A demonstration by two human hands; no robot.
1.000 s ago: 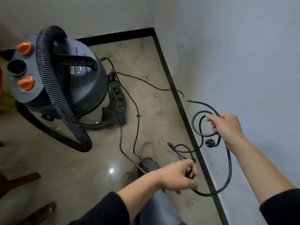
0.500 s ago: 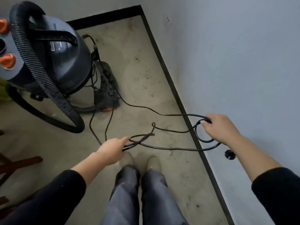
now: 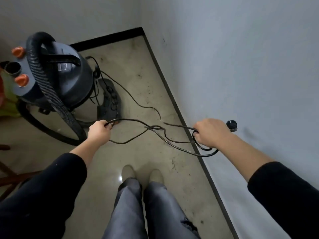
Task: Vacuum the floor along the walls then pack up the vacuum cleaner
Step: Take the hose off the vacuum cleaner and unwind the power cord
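Both hands, left [image 3: 99, 131] and right [image 3: 209, 132], closed around power cord [image 3: 172, 144]; mid-span crossing, possibly knot, risked cinching tight if pulled.

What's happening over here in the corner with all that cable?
A person is gathering up the vacuum cleaner's black power cord. The right hand holds a few coiled loops near the wall, with the plug dangling beside it, free of any socket. The left hand grips the cord further along. The rest lies slack on the floor, leading to the vacuum.
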